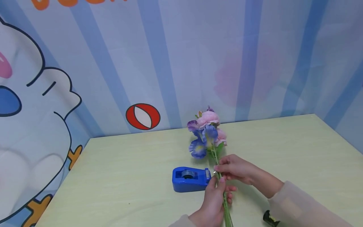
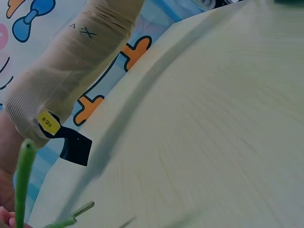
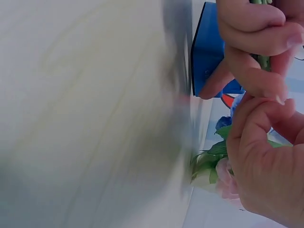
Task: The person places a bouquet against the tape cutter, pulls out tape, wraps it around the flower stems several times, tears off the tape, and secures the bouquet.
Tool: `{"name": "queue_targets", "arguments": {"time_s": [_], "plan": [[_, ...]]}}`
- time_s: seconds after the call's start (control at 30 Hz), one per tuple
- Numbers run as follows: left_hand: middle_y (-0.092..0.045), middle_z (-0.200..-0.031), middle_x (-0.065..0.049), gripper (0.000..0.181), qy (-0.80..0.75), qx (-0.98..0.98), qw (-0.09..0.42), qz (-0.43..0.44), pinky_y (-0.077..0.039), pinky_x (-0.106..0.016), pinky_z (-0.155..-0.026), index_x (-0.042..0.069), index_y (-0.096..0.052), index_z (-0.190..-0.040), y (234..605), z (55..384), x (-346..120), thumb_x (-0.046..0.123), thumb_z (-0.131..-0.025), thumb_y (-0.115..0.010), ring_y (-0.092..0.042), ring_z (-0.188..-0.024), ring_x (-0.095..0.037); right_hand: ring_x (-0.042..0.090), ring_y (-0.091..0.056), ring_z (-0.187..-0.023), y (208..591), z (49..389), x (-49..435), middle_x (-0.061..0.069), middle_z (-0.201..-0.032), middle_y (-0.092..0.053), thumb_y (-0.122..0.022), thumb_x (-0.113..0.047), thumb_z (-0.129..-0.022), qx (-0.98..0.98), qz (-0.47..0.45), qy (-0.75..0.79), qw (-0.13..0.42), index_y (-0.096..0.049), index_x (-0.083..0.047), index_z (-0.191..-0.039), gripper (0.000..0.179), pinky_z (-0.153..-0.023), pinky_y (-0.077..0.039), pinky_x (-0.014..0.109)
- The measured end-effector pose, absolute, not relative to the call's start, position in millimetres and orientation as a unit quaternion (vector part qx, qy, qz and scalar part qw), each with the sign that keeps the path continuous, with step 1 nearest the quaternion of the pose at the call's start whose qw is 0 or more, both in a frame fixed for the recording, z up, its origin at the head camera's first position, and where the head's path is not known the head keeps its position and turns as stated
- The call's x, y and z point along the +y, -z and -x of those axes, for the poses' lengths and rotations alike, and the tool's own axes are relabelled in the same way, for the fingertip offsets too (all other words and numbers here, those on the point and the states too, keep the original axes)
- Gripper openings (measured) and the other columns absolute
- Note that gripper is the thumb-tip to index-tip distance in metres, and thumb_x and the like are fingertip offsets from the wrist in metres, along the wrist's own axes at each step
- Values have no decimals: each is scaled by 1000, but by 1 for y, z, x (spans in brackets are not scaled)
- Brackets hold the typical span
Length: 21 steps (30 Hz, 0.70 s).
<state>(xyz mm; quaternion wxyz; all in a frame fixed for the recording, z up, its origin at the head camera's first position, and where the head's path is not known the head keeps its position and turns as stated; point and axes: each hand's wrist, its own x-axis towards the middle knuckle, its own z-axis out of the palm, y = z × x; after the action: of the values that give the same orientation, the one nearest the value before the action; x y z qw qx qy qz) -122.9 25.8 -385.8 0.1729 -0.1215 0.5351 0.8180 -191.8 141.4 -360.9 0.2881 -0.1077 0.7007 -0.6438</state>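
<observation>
Where tape [image 1: 188, 174] sits: I count one roll, one blue dispenser [image 1: 189, 186].
Flower bunch [image 1: 209, 135]: one, just right of the dispenser; long axis runs away from me, blooms far end, leaning slightly left.
Left hand [image 1: 213, 201]: one, curled round the stems [image 1: 227, 212].
Right hand [image 1: 236, 169]: one, pinching higher up.
Right sleeve [image 1: 299, 205]: one dark object [image 1: 270, 218] beside it.

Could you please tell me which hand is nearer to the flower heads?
The right hand: it is at the stems below the flower heads, while the left hand grips them farther down.
</observation>
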Motion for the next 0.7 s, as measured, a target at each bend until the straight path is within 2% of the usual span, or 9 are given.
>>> {"name": "queue_targets", "arguments": {"time_s": [0.07, 0.17, 0.23, 0.33, 0.43, 0.57, 0.7], "plan": [[-55, -76, -1, 32, -819, 534, 177, 118, -36, -17, -52, 4, -36, -128, 386, 124, 25, 21, -101, -39, -43, -56, -7, 5, -41, -50, 361, 192, 143, -2, -61, -45, -51, -8, -95, 698, 98, 647, 290, -46, -9, -72, 23, -49, -38, 16], [-50, -81, -2, 55, -820, 531, 177, 119, -37, -18, -54, -2, -14, -142, 386, 124, 25, 20, -100, -42, -43, -59, -9, 4, -44, -51, 361, 193, 148, -1, -62, -49, -50, -8, -95, 692, 91, 654, 292, -49, -7, -76, 19, -51, -39, 16], [-49, -85, -3, 69, -819, 531, 178, 122, -39, -18, -55, -7, 1, -143, 386, 125, 24, 20, -100, -45, -45, -60, -10, 4, -46, -52, 361, 193, 153, -1, -63, -51, -49, -8, -96, 686, 88, 660, 294, -50, -6, -78, 18, -52, -41, 16], [-51, -92, -7, 72, -818, 534, 180, 120, -42, -19, -58, -9, 3, -142, 387, 125, 24, 21, -99, -46, -51, -63, -10, 4, -51, -54, 363, 193, 162, -1, -64, -55, -47, -6, -97, 673, 76, 672, 299, -54, -4, -84, 15, -53, -42, 15], [-55, -93, -8, 51, -812, 542, 189, 107, -45, -20, -63, -10, -22, -137, 390, 123, 24, 21, -101, -42, -55, -67, -9, 4, -54, -57, 365, 193, 170, 0, -67, -57, -45, -4, -97, 656, 58, 685, 311, -57, -1, -90, 14, -55, -45, 14], [-62, -86, -2, 32, -804, 543, 224, 90, -48, -21, -70, -5, -54, -114, 393, 121, 26, 20, -101, -38, -57, -72, -7, 4, -53, -59, 367, 194, 176, 0, -72, -58, -43, -3, -97, 639, 59, 691, 333, -57, 4, -99, 16, -57, -46, 15], [-64, -88, -3, 34, -804, 530, 256, 80, -49, -24, -76, -3, -57, -115, 392, 121, 29, 22, -101, -39, -58, -76, -8, 4, -48, -58, 366, 194, 179, 0, -72, -56, -41, -5, -99, 631, 82, 688, 348, -54, 7, -109, 21, -56, -42, 15]]}}
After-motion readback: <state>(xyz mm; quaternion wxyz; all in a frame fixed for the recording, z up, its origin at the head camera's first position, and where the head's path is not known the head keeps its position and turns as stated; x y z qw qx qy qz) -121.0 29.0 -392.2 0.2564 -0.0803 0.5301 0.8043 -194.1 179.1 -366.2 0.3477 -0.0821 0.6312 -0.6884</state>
